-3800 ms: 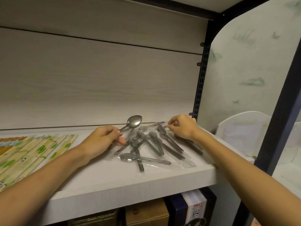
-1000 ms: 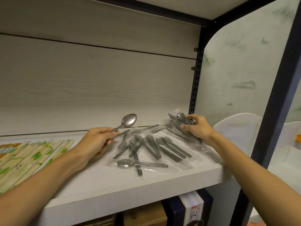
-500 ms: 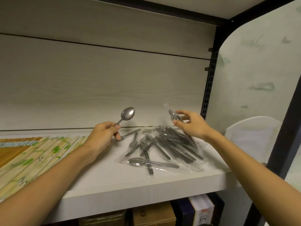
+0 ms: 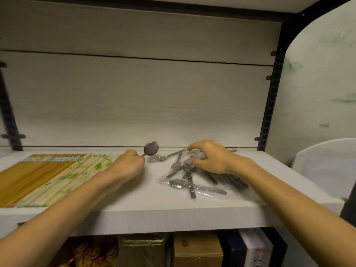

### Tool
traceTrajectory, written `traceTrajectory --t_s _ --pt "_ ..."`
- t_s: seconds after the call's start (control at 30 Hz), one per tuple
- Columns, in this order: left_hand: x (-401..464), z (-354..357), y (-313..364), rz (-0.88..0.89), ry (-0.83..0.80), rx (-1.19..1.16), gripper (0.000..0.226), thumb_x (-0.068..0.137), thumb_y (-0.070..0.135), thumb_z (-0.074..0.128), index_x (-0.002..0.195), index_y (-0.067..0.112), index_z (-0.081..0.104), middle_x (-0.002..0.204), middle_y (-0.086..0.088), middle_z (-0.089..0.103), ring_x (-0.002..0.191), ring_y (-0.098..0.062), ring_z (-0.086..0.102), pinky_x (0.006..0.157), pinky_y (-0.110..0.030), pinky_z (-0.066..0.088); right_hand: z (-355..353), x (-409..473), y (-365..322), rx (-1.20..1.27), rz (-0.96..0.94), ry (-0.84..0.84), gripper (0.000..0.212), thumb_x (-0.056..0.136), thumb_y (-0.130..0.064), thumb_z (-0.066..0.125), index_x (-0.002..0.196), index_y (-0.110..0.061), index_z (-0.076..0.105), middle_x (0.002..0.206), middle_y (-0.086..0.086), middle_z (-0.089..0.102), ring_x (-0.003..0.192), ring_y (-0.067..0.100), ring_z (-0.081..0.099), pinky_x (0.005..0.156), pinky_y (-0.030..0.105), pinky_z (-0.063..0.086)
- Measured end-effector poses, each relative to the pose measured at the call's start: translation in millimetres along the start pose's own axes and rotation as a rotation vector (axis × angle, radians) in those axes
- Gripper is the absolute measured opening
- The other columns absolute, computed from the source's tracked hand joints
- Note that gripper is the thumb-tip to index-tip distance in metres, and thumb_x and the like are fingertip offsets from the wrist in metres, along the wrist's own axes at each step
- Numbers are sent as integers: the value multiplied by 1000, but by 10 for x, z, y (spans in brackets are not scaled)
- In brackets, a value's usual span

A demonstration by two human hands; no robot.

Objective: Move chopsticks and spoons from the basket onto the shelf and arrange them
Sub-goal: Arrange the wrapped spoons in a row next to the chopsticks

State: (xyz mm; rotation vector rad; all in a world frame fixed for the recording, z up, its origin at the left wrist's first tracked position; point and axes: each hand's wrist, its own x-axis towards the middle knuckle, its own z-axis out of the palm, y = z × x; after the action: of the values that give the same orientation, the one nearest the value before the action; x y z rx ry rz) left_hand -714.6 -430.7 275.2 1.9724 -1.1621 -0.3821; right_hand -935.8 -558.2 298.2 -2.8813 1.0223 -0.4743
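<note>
Nearest, below the shelf (image 4: 173, 214), boxes (image 4: 196, 251) stood on a lower level, contents hidden. On the shelf itself, the chopsticks (image 4: 48, 176) already lay in tidy rows at the left, plain yellow ones beside wrapped green-printed ones, so that half of the task looked done. No basket was in view, so I cannot tell whether anything was left in it.

The spoons (image 4: 194, 180) were on the shelf but not yet arranged: a loose heap at the right, handles crossing at odd angles, most in clear plastic sleeves. One wrapped spoon (image 4: 196, 186) lay nearest the front edge across another's handle. A few bare ones lay further back, towards the wall.

The left hand (image 4: 127, 166) was clenched round the handle of a single spoon (image 4: 151, 148), its bowl raised just above the shelf between the chopsticks and the heap. The right hand (image 4: 210, 157) was over the back of the heap, fingers curled down onto a wrapped spoon there; it seemed to pinch it, though blur left that unsure.

What remained, as I judged it, was sorting the heap into rows like the chopsticks
</note>
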Motion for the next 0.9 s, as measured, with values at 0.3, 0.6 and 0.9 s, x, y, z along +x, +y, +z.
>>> traceTrajectory --t_s 0.3,0.6,0.9 --pt "-169 32 23 36 126 458 15 94 20 45 91 7 53 94 -13 56 86 -31 53 60 -31 35 270 342 -386 17 -113 -167 49 88 -48 57 132 -27 53 131 6 58 122 28 50 99 42 44" --pt "-223 48 94 88 213 736 17 93 12 44 106 8 55 111 -16 56 101 -35 55 66 -33 35 416 492 -336 102 -60 -264 56 92 -61 43 140 -32 47 144 -7 48 132 19 44 111 37 34" --pt "-36 83 103 33 183 779 22 91 4 43 110 4 53 117 -18 54 106 -36 55 69 -33 35 375 451 -164 222 -37 -158 46 81 -68 53 111 -35 61 117 -2 62 109 17 52 95 36 46"
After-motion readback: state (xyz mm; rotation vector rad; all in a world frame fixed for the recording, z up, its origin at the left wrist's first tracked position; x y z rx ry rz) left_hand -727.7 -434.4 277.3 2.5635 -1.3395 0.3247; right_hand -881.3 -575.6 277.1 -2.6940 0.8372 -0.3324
